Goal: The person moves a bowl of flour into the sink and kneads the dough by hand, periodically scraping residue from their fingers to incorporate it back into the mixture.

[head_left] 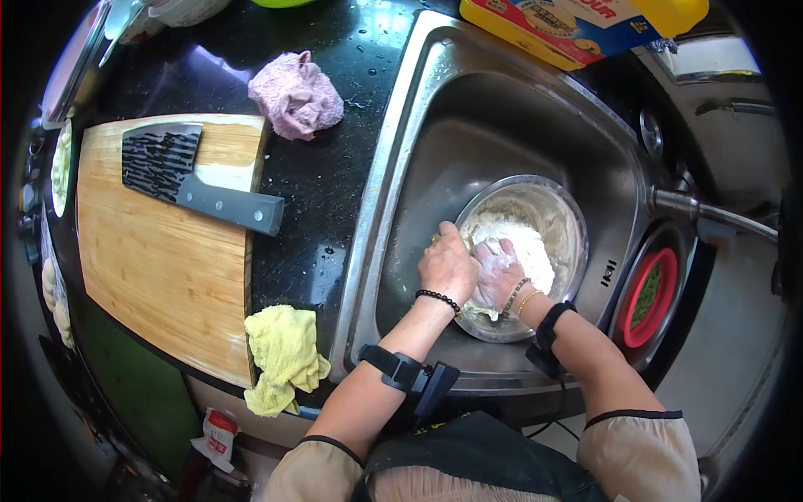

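A metal bowl point(577, 224) with white flour point(535, 255) in it stands in the sink. My left hand point(449, 266) is closed at the bowl's left rim, gripping it. Inside the bowl is my right hand point(497, 272), dusted with flour and curled down into it. Its fingertips are hidden in the flour. Some pale, doughy bits point(483, 313) show near the bowl's lower edge, below the right hand.
The steel sink point(397, 167) surrounds the bowl. On the left lie a cutting board point(167, 276), a cleaver point(196, 180), a pink cloth point(294, 96) and a yellow cloth point(284, 351). A red strainer point(667, 280), a faucet point(677, 202) and a flour bag point(535, 29) sit around the sink.
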Motion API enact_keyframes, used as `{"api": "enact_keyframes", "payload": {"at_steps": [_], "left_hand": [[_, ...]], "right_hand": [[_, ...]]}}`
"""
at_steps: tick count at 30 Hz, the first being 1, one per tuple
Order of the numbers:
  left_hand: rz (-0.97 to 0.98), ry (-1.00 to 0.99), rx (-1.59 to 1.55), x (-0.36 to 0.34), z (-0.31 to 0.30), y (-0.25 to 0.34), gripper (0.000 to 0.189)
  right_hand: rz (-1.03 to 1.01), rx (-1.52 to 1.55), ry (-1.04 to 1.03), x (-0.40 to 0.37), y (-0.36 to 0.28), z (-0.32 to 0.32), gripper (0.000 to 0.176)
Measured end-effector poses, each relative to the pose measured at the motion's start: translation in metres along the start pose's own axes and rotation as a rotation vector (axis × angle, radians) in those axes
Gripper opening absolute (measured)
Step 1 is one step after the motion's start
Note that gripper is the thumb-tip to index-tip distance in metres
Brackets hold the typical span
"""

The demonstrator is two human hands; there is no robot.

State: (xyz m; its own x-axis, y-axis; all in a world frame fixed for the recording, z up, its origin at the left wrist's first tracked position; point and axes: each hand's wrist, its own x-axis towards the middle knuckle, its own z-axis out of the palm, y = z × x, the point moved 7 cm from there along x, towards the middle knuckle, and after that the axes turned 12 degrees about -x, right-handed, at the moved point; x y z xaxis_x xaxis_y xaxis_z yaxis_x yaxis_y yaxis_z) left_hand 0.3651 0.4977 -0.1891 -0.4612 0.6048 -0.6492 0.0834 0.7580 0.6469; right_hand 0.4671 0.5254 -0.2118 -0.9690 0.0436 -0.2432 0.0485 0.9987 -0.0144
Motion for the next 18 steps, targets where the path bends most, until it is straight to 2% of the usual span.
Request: {"api": "enact_keyframes", "payload": {"at_steps": [2, 4, 6, 10, 12, 18], "left_hand": [[-0.012, 0.019, -0.016, 0.002, 0.0, -0.001, 0.024], [-0.013, 0.02, -0.012, 0.002, 0.001, -0.002, 0.024], [-0.016, 0.022, -0.015, 0.002, 0.002, -0.003, 0.024], [-0.002, 0.032, -0.012, 0.0, 0.001, -0.001, 0.024], [0.007, 0.04, -0.011, -0.001, 0.0, -0.001, 0.024], [0.032, 0.074, -0.017, 0.005, 0.001, -0.005, 0.029]], "right_hand": [[0.09, 0.049, -0.078, 0.006, 0.005, 0.015, 0.018], [0.102, 0.044, -0.077, 0.012, 0.006, 0.017, 0.021], [0.108, 0.024, -0.191, 0.018, 0.008, 0.02, 0.024], [0.107, -0.004, -0.244, 0.031, 0.01, 0.019, 0.027], [0.129, 0.023, -0.394, 0.038, 0.014, 0.02, 0.028], [0.136, -0.067, -0.26, 0.038, 0.013, 0.02, 0.028]]}}
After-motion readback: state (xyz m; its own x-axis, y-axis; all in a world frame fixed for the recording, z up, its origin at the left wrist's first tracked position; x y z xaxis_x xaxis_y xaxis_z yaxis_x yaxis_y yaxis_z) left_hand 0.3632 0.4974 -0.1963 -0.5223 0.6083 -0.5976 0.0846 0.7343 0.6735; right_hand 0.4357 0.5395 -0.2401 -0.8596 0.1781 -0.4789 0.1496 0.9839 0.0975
